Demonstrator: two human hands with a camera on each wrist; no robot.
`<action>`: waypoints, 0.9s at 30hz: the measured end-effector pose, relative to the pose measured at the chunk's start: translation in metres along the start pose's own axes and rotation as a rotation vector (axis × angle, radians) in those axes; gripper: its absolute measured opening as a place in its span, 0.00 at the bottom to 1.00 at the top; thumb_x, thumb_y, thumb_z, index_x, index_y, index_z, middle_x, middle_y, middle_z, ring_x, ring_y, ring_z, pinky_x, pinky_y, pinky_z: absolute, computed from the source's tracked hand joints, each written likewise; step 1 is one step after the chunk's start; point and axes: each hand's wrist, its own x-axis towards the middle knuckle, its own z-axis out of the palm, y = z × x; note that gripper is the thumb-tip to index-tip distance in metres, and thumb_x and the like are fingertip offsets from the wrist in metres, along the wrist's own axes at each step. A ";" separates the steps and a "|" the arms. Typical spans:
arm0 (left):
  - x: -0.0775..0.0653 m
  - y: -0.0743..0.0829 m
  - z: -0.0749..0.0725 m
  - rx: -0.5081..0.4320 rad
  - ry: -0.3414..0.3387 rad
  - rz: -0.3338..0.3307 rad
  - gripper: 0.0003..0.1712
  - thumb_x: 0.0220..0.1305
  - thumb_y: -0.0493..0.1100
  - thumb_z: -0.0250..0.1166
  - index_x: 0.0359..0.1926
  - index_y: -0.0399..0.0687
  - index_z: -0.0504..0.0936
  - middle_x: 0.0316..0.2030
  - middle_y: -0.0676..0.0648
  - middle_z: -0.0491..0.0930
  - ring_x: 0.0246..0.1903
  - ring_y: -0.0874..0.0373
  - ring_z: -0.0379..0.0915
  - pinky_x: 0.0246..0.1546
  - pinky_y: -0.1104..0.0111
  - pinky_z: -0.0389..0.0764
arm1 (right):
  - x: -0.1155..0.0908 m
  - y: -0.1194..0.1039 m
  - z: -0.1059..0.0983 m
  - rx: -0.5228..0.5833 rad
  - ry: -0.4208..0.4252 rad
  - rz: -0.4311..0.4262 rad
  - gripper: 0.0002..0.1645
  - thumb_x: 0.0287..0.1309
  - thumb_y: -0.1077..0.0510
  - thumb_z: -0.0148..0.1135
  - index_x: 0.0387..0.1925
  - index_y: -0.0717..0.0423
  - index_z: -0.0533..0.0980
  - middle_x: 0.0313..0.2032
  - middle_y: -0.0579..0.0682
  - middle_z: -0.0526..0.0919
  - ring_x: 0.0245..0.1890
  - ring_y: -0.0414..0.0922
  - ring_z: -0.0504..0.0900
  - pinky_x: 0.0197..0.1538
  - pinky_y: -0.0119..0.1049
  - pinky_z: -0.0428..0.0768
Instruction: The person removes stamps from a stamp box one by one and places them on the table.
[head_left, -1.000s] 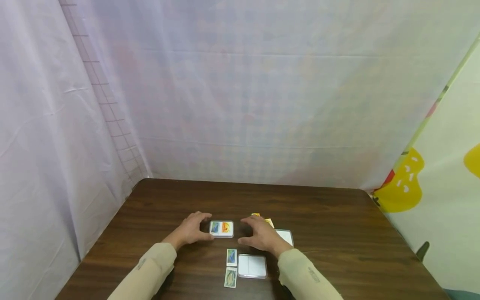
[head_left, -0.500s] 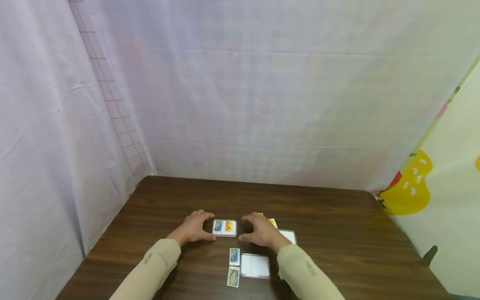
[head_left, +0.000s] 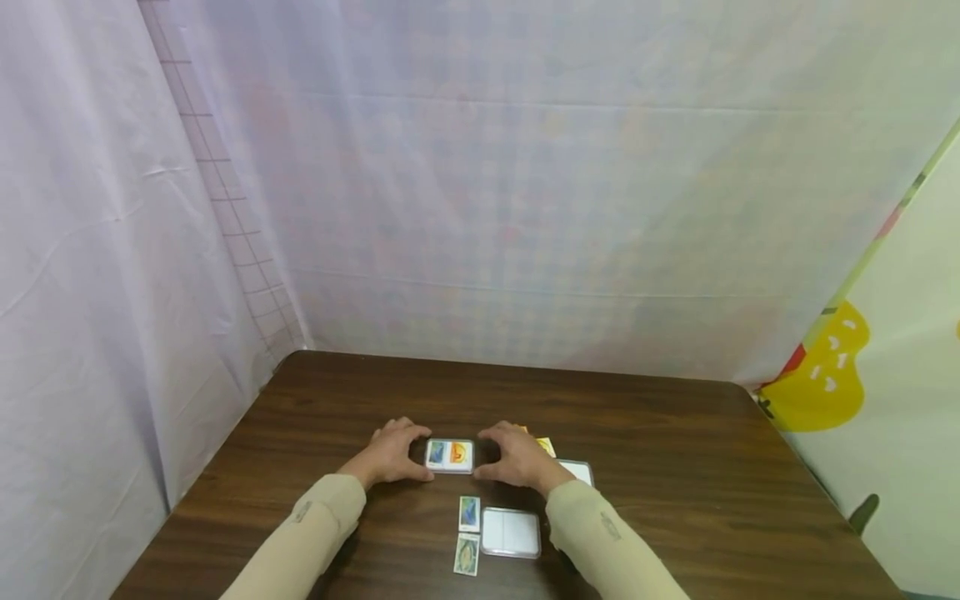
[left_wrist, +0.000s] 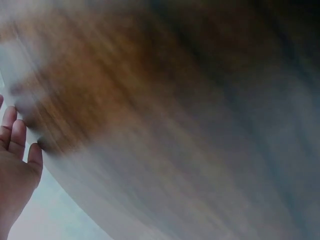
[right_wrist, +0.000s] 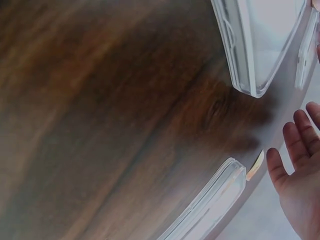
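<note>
A clear flat case (head_left: 450,457) lies on the table with two small stamp-like pictures in it, one blue and one orange. My left hand (head_left: 392,452) frames its left end, fingertips by the far corner and thumb by the near one. At the right end my right hand (head_left: 517,457) curves the same way; whether the fingertips touch the case is too small to tell. Nearer me lie a blue stamp-like card (head_left: 469,513) and a greenish one (head_left: 466,554). Beside them is a second clear case (head_left: 511,532) with a white inside. Relaxed fingers show in both wrist views.
Another white-backed case (head_left: 577,472) sits partly behind the right hand. Past that hand, a yellow card (head_left: 545,447) and a sliver of an orange one show. The brown table (head_left: 360,383) meets a pale curtain (head_left: 480,208) at the back.
My right hand has moved in toward the case's right end, narrowing the gap. The left hand keeps its place at the left end. The whole view has shifted slightly.
</note>
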 end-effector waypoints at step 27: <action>0.008 0.007 -0.002 -0.026 -0.068 0.014 0.36 0.50 0.51 0.78 0.58 0.42 0.79 0.50 0.46 0.72 0.52 0.47 0.65 0.57 0.47 0.62 | 0.017 -0.004 0.004 -0.032 -0.054 -0.039 0.42 0.46 0.43 0.77 0.59 0.61 0.76 0.53 0.55 0.77 0.53 0.53 0.75 0.56 0.50 0.74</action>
